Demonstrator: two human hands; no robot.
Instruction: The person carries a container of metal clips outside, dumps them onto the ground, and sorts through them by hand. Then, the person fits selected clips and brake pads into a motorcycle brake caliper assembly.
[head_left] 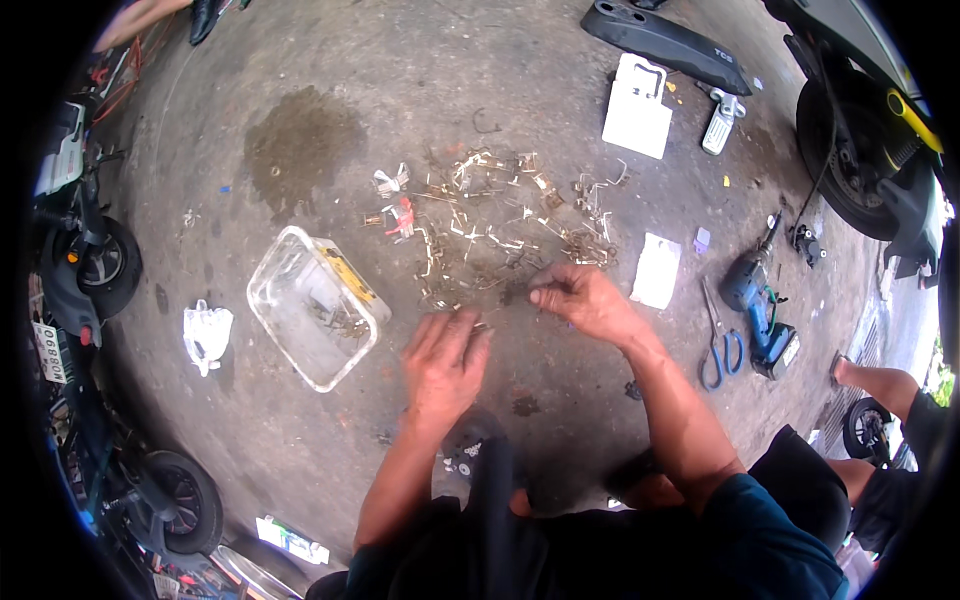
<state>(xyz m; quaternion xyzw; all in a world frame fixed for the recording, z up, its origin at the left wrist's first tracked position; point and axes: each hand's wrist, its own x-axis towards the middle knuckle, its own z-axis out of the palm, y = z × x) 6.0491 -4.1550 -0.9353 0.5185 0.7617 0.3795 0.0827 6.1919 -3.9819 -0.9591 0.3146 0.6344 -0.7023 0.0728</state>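
Observation:
Many small bent metal clips and wire-like pieces (492,240) lie scattered on the stained concrete floor in front of me. At the near left edge of the scatter is my left hand (441,365), its fingers bent down and close together; a tiny pale bit shows by the fingertips, too small to name. My right hand (592,305) hovers at the near right edge, thumb and forefinger pinched; whatever is between them is hidden. Among the pieces lies a red bundle (402,217) beside a small clear plastic bag (391,180). A translucent plastic tub (290,350) with some metal pieces inside stands left of my left hand.
To the right lie a white paper (656,270), blue-handled scissors (722,352) and a cordless drill (752,290). A white plate (637,112) and a long black cover (670,45) are farther off. Motorbikes stand on both sides; a crumpled white bag (207,336) lies left. Another person's leg (880,385) shows right.

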